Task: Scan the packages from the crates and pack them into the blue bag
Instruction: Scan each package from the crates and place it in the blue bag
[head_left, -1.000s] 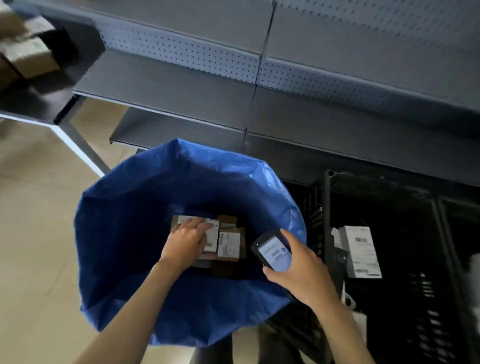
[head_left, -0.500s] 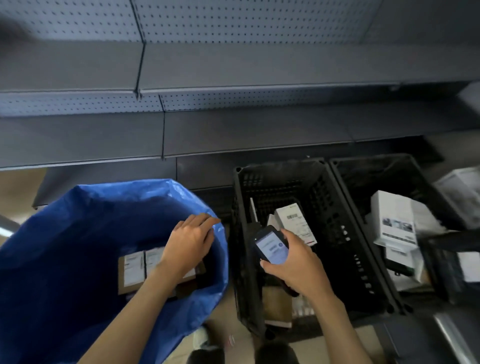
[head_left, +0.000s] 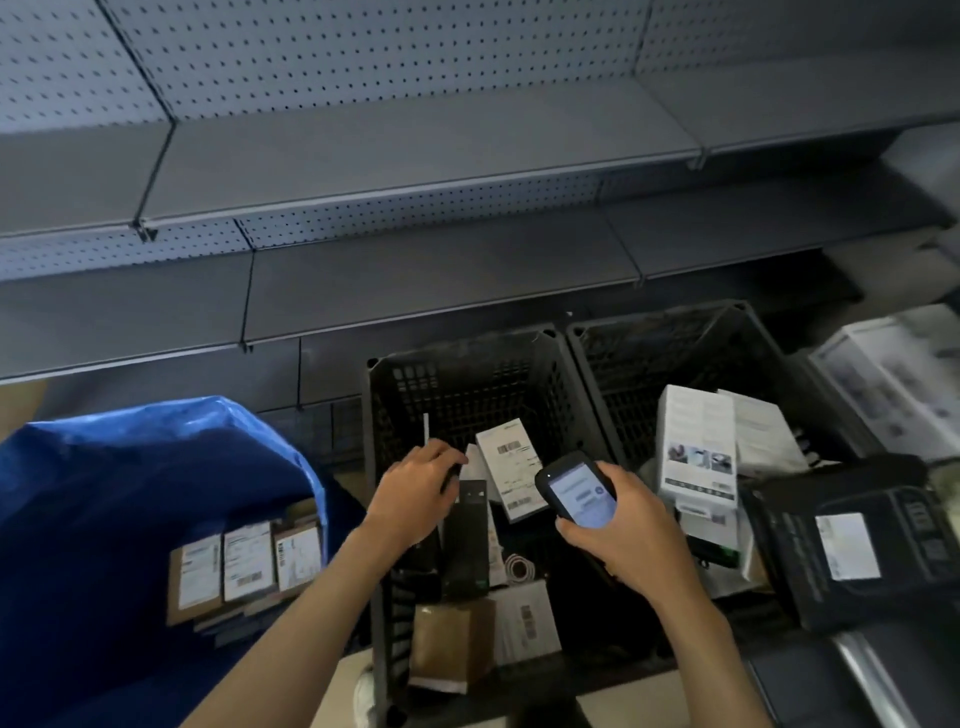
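Stockroom, seen from above the worker's arms: bare grey metal shelving (head_left: 415, 260) with a perforated back panel runs across the whole wall in dim light, its lowest shelf just behind two black plastic crates standing side by side. A strip of beige floor (head_left: 18, 410) shows at the far left.

The left crate (head_left: 457, 343) holds a white labelled box (head_left: 511, 467) leaning against its back wall, a slim black box (head_left: 467, 540) upright beside it and a brown cardboard package (head_left: 452, 644) at the near end. The left grip (head_left: 415, 493) reaches into this crate, fingers curled at the top of the slim black box; whether it has closed on the box cannot be told. The right grip (head_left: 623, 530) is clasped around a handheld scanner (head_left: 576, 493), its lit screen tilted up, hovering over the same crate.

The right crate (head_left: 675, 322) is packed with tall white boxes (head_left: 696, 447). Just beside it on the right sits a black machine (head_left: 852, 551) bearing a white label, with a pale carton (head_left: 893, 374) beyond.

The blue bag (head_left: 130, 493) stands open at the left, near the left crate. Three labelled cardboard packages (head_left: 244, 566) lie side by side in its bottom.
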